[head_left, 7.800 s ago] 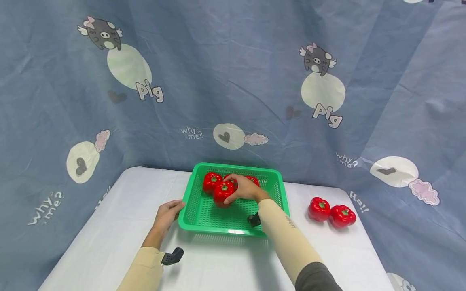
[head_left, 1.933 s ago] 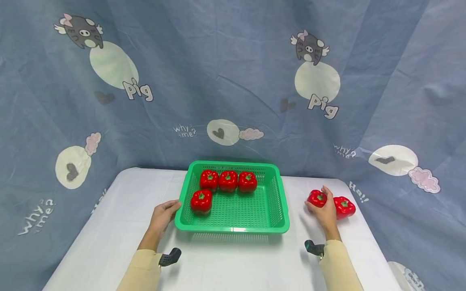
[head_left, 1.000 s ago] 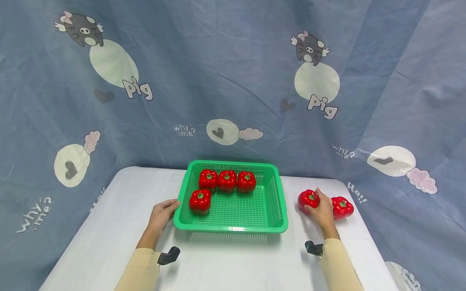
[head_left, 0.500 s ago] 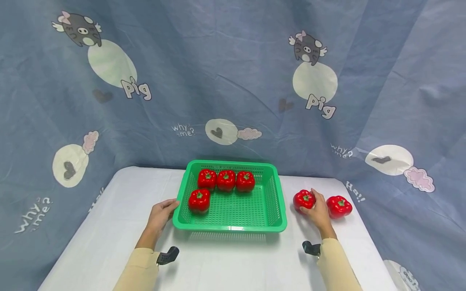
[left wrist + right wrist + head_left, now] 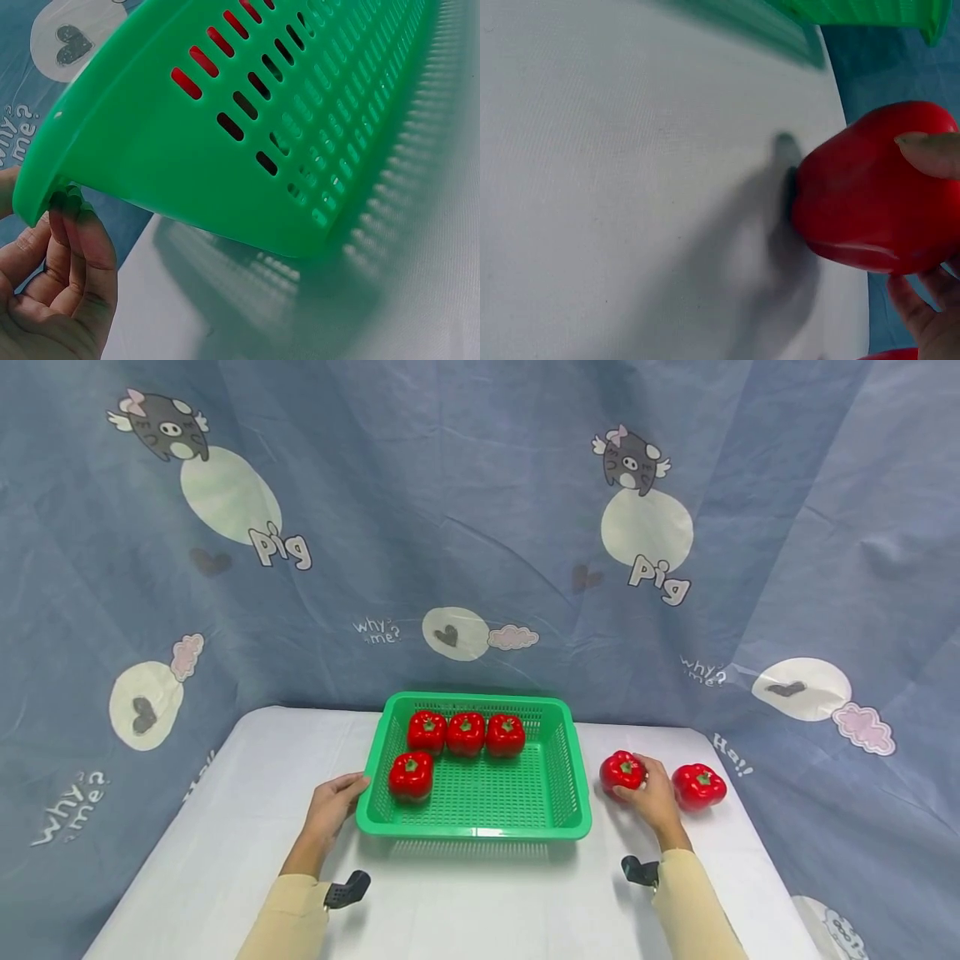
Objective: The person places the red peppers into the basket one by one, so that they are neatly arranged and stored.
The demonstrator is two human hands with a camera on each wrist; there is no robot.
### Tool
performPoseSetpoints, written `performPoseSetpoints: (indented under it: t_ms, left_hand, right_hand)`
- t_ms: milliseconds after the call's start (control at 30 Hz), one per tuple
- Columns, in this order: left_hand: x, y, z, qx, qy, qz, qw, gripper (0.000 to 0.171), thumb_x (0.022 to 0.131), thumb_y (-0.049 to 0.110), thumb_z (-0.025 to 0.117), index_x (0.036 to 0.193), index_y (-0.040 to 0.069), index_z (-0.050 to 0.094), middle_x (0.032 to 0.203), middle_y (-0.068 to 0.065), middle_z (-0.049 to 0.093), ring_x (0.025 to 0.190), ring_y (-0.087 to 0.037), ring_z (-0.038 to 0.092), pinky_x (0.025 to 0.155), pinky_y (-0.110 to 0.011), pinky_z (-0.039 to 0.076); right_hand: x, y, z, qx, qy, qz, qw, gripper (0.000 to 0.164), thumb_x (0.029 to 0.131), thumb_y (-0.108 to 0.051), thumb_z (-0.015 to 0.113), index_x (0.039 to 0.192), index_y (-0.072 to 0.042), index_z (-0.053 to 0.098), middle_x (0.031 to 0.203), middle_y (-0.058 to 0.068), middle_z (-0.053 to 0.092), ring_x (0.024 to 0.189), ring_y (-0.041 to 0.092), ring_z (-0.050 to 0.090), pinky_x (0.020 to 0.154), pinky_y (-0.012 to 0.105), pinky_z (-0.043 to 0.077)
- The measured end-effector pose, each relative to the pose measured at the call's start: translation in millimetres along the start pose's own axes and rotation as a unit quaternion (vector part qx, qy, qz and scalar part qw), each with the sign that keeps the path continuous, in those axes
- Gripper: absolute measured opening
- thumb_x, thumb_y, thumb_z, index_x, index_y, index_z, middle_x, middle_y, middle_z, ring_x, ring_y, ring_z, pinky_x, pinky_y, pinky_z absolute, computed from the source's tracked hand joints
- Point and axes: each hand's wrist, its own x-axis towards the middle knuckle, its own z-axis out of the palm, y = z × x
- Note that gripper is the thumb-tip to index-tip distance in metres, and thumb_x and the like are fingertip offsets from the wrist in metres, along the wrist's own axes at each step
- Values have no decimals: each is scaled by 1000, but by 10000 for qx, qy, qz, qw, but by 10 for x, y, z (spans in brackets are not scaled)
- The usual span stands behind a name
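My right hand (image 5: pixel 654 793) grips a glossy red bell pepper (image 5: pixel 621 772) just to the right of the green basket (image 5: pixel 474 832). In the right wrist view, the thumb (image 5: pixel 930 154) lies on the side of that bell pepper (image 5: pixel 870 199), its shadow on the white cloth beside it. At the basket's left rim, my left hand (image 5: pixel 330 810) pinches the edge. The left wrist view shows its fingers (image 5: pixel 86 244) curled under the rim; the thumb is mostly out of frame. Inside the basket, three bell peppers line the back and another bell pepper (image 5: pixel 410 777) sits front left.
One more red bell pepper (image 5: pixel 699 787) lies to the right of my right hand, near the table's right edge. The white-covered table (image 5: pixel 465 910) runs back to a blue printed curtain (image 5: pixel 480 527) behind the basket.
Earlier, my right hand held a pepper inside the basket; a pepper now sits front left there. Since then, the hand has taken another pepper and shifted it left, away from its neighbour.
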Motion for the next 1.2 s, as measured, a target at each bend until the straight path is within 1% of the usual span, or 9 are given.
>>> performPoseSetpoints:
  t_ms: [233,500,667,833,933,1033,1200]
  left_hand:
    - [-27,-8,-12,60,30,27,10000,48,98,26,55,133,-6,51,130,-22,56,102,-17,60,103,-43,44]
    - [-54,11,-15,-18,-6,37,10000,47,98,26,57,132,-7,51,127,-20,58,89,-6,60,101,-42,45]
    - [-57,29,-19,9,-15,28,10000,47,98,26,56,133,-6,51,126,-18,59,86,-5,59,101,-41,46]
    - [-33,21,-23,-25,-31,-1,10000,48,98,27,57,133,-6,51,126,-18,59,86,-4,60,99,-39,47]
    - [-18,18,-22,-58,-28,20,10000,48,97,26,57,132,-6,51,125,-17,60,84,-3,60,96,-36,49]
    - [-8,18,-21,-76,-25,74,9999,47,97,25,57,131,-7,52,122,-16,61,83,-3,60,90,-30,51]
    - [-11,17,-23,-114,-16,113,9999,45,97,23,57,130,-7,53,118,-14,63,81,-2,60,80,-20,52]
  right_hand:
    - [-9,-49,31,-46,-91,69,9999,80,81,-12,77,145,3,31,143,26,32,134,45,29,105,60,35]
    - [-20,-132,-36,-33,-24,-305,9995,76,80,-11,76,143,2,35,141,25,35,132,44,32,104,59,37]
    - [-35,-235,-85,0,-43,-465,9989,77,80,-11,76,144,1,35,142,24,34,133,44,32,103,58,39]
    - [-49,-337,-131,166,-46,-578,9982,78,80,-11,76,145,0,34,143,23,34,134,44,31,103,57,39]
    - [-62,-383,-164,253,-20,-682,9974,78,80,-10,76,144,1,34,142,22,35,134,43,32,104,57,38]
    - [-73,-427,-196,310,0,-839,9960,76,79,-9,76,143,1,36,141,22,37,133,42,33,105,57,37]
    - [-79,-530,-253,166,-19,-1087,9939,77,77,-11,78,142,0,38,141,22,38,132,42,35,102,57,40]
